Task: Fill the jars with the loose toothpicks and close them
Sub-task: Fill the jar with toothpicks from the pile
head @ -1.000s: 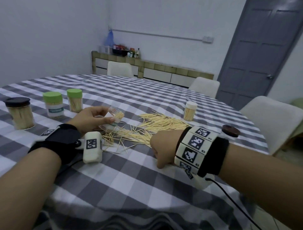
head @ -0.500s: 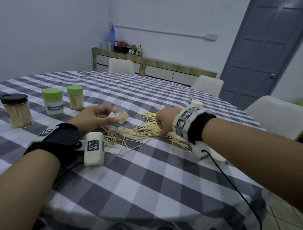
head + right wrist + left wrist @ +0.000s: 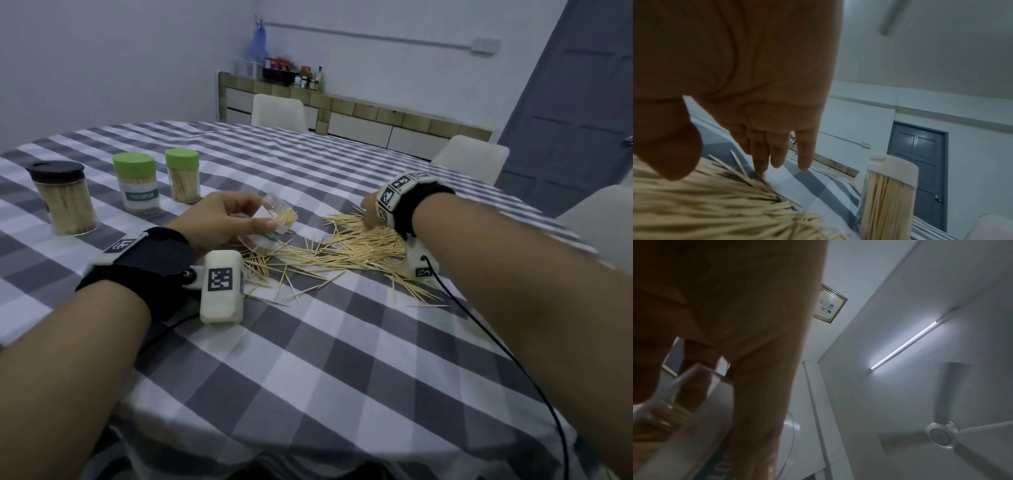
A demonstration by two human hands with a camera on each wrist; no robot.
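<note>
My left hand (image 3: 255, 215) grips a clear, open jar (image 3: 274, 224), tilted with its mouth toward the right and partly filled with toothpicks. In the left wrist view the jar (image 3: 686, 402) sits blurred under my fingers. Loose toothpicks (image 3: 346, 248) lie in a spread heap on the checked tablecloth. My right hand (image 3: 369, 214) is at the far edge of the heap. Its fingers (image 3: 777, 155) are straight and point down, tips touching the toothpicks (image 3: 705, 204) and the cloth, holding nothing.
Three closed, filled jars stand at the left: one with a black lid (image 3: 63, 198) and two with green lids (image 3: 138, 185) (image 3: 182, 175). A white-lidded full jar (image 3: 889, 193) stands just right of my right hand. White chairs (image 3: 469, 159) ring the round table.
My right hand moved from the near side of the heap across it to the far side. The left hand kept holding the tilted jar in place.
</note>
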